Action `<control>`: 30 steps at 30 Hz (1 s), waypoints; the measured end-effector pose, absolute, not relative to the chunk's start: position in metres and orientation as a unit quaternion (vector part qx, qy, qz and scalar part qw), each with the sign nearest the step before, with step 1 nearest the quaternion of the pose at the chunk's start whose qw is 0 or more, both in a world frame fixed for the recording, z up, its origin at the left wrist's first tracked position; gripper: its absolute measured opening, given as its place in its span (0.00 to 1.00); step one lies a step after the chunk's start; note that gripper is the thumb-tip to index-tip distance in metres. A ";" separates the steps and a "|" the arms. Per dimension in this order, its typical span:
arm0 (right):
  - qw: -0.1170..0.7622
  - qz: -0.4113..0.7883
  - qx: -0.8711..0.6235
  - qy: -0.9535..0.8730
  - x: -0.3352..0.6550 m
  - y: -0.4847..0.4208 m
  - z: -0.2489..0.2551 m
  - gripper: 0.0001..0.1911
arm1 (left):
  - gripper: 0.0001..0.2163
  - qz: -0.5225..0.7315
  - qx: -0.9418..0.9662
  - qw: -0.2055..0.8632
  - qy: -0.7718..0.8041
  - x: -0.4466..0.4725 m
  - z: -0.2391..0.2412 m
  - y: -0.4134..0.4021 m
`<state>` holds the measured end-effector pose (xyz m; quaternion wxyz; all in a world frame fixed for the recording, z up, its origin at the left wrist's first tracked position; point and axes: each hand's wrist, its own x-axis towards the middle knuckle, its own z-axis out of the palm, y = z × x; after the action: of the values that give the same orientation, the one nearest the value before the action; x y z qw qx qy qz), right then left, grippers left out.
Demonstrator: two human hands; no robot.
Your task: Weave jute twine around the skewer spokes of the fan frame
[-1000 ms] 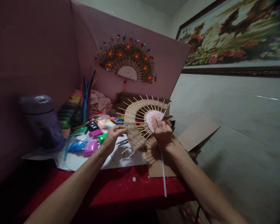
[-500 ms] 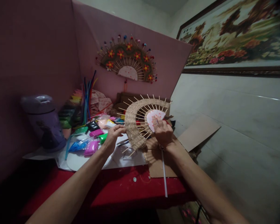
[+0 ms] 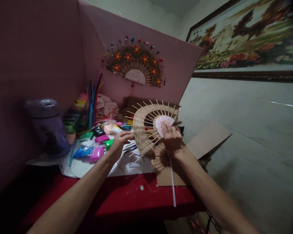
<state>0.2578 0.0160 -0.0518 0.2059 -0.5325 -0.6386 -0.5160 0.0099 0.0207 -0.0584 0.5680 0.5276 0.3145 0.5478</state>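
A half-round fan [image 3: 141, 130] is held up over the table, tilted to one side. Its band is woven from tan cord, with thin wooden sticks poking past the outer edge. At its centre sits a white half-disc [image 3: 162, 123] with small pinkish spots. My right hand [image 3: 172, 138] is closed around the fan at this half-disc. A clear straw-like rod [image 3: 173, 182] hangs below that hand. My left hand [image 3: 119, 145] pinches at the stick ends by the band's left edge; its fingertips are partly hidden. Dark-handled scissors [image 3: 130, 149] lie behind the fan on white paper.
Colourful clay packets [image 3: 97, 154] lie at left, beside a purple bottle [image 3: 47, 128] and upright pipe cleaners [image 3: 94, 100]. A decorated fan [image 3: 136, 61] hangs on the pink board [image 3: 180, 65]. Cardboard [image 3: 169, 172] lies on the red cloth [image 3: 127, 201].
The whole view has shifted slightly. Both hands keep their places on the fan, which has barely moved.
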 end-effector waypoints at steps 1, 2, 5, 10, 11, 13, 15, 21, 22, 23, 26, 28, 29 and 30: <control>0.206 -0.516 -0.533 -0.639 0.258 0.016 -0.052 0.21 | 0.08 0.544 0.530 0.570 0.313 0.011 -0.059 0.020; 0.204 -0.514 -0.533 -0.640 0.258 0.016 -0.052 0.21 | 0.08 0.541 0.530 0.574 0.311 0.011 -0.059 0.020; 0.199 -0.499 -0.538 -0.649 0.258 0.016 -0.053 0.22 | 0.08 0.540 0.524 0.580 0.312 0.013 -0.059 0.019; 0.190 -0.490 -0.548 -0.650 0.258 0.016 -0.054 0.22 | 0.07 0.552 0.504 0.584 0.317 0.014 -0.058 0.019; 0.189 -0.487 -0.549 -0.652 0.258 0.016 -0.054 0.22 | 0.07 0.553 0.503 0.585 0.315 0.013 -0.058 0.018; 0.187 -0.480 -0.551 -0.657 0.257 0.016 -0.054 0.23 | 0.07 0.558 0.500 0.583 0.312 0.013 -0.057 0.018; 0.184 -0.481 -0.549 -0.658 0.257 0.016 -0.055 0.23 | 0.07 0.562 0.495 0.582 0.317 0.013 -0.058 0.018; 0.178 -0.520 -0.542 -0.636 0.254 0.015 -0.055 0.21 | 0.07 0.560 0.502 0.577 0.319 0.013 -0.061 0.021; 0.179 -0.518 -0.543 -0.636 0.254 0.015 -0.054 0.21 | 0.07 0.559 0.506 0.575 0.318 0.013 -0.061 0.022; 0.179 -0.513 -0.545 -0.639 0.254 0.015 -0.054 0.22 | 0.07 0.560 0.509 0.573 0.315 0.013 -0.061 0.022; 0.181 -0.492 -0.551 -0.650 0.253 0.014 -0.054 0.22 | 0.06 0.570 0.502 0.569 0.315 0.012 -0.061 0.021; 0.181 -0.491 -0.549 -0.651 0.254 0.014 -0.054 0.22 | 0.06 0.576 0.491 0.569 0.321 0.011 -0.060 0.021; 0.180 -0.496 -0.547 -0.650 0.254 0.014 -0.054 0.22 | 0.06 0.579 0.487 0.568 0.324 0.011 -0.060 0.020; 0.179 -0.503 -0.544 -0.648 0.254 0.014 -0.055 0.22 | 0.06 0.580 0.486 0.566 0.327 0.011 -0.059 0.020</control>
<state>0.2539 0.0141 -0.0546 0.1791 -0.5439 -0.6478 -0.5025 0.0111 0.0204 -0.0595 0.5664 0.4860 0.3266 0.5799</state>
